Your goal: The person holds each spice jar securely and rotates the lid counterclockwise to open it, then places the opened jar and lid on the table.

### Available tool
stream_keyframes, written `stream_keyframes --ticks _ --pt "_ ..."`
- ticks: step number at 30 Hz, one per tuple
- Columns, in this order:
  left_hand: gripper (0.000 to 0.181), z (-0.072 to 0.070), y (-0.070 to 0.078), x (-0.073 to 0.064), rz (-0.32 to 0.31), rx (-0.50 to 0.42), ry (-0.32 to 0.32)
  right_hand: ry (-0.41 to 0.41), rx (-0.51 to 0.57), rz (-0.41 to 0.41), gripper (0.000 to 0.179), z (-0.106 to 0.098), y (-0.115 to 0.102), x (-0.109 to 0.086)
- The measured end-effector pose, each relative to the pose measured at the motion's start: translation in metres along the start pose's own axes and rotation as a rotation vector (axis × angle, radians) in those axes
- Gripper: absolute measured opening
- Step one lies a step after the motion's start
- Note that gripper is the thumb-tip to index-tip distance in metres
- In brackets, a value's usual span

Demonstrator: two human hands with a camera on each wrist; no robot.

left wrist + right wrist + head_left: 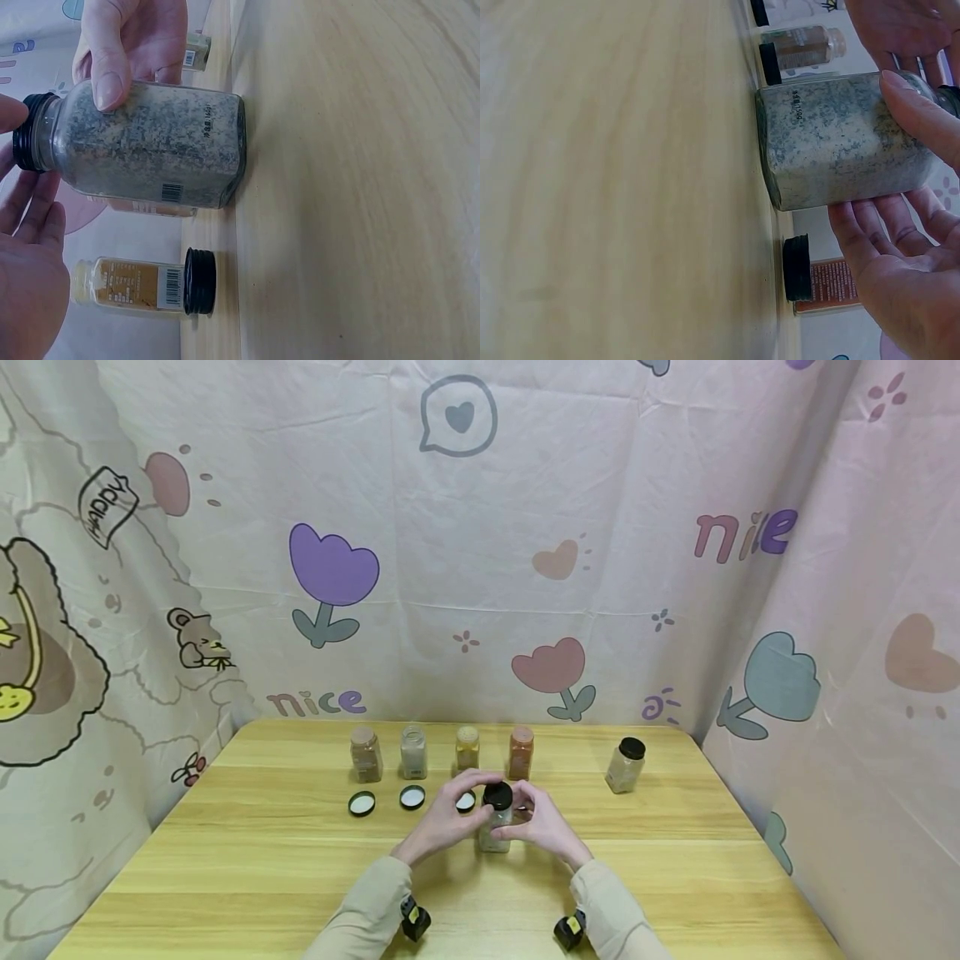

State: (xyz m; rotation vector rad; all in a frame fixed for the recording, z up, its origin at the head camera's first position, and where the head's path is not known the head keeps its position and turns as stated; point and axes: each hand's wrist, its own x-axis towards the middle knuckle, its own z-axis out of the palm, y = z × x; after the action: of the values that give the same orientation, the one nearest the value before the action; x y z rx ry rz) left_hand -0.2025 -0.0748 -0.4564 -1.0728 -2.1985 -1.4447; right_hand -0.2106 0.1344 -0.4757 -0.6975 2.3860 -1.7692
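Note:
A clear jar (150, 142) of grey-and-white speckled granules stands upright on the table in front of me, its black screw lid (498, 795) on top. My left hand (450, 818) holds the lid between thumb and fingers. The right hand (546, 828) grips the jar's body from the other side, thumb in front and fingers behind, as the right wrist view also shows. Behind my hands a loose black lid (200, 281) lies before the uncapped jar of yellow powder (467, 752).
Further uncapped jars line the table's back: brownish (366, 756), pale grey (413, 753) and red-orange (521, 753). Two loose lids (362, 803) (412, 797) lie white side up before the left ones. A black-capped jar (625, 767) stands at the right. Printed cloth (450, 568) hangs behind the table.

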Motion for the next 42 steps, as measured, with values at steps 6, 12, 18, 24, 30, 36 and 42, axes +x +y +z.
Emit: stream_keyframes --ticks 6,12,18,24,30,36,42 --pt "0.039 0.0 -0.0012 -0.0003 0.01 0.003 -0.005 -0.005 0.001 0.002 0.05 -0.0002 0.0006 0.0001" --pt "0.042 -0.0004 0.0014 -0.0001 -0.05 -0.037 -0.033 -0.004 0.004 0.001 0.051 0.0 -0.0005 -0.0001" --pt "0.04 0.0006 0.001 0.0006 -0.07 -0.05 -0.04 -0.001 0.004 0.01 0.051 0.0001 -0.0008 -0.0005" --pt "0.042 -0.0003 0.0023 0.0005 -0.02 -0.043 -0.017 0.0 0.001 0.012 0.051 0.0 0.0004 0.0" --pt "0.04 -0.0003 0.0008 -0.0003 0.019 0.001 -0.005 -0.003 0.004 0.009 0.05 0.0001 0.0032 0.0003" --pt "0.043 0.0 0.0017 -0.0005 0.004 0.011 -0.012 -0.004 -0.001 0.016 0.05 0.0 0.0025 -0.0001" --pt "0.047 0.0001 0.0026 -0.0003 -0.055 -0.038 -0.032 -0.004 0.004 0.019 0.051 0.0001 0.0029 0.0002"
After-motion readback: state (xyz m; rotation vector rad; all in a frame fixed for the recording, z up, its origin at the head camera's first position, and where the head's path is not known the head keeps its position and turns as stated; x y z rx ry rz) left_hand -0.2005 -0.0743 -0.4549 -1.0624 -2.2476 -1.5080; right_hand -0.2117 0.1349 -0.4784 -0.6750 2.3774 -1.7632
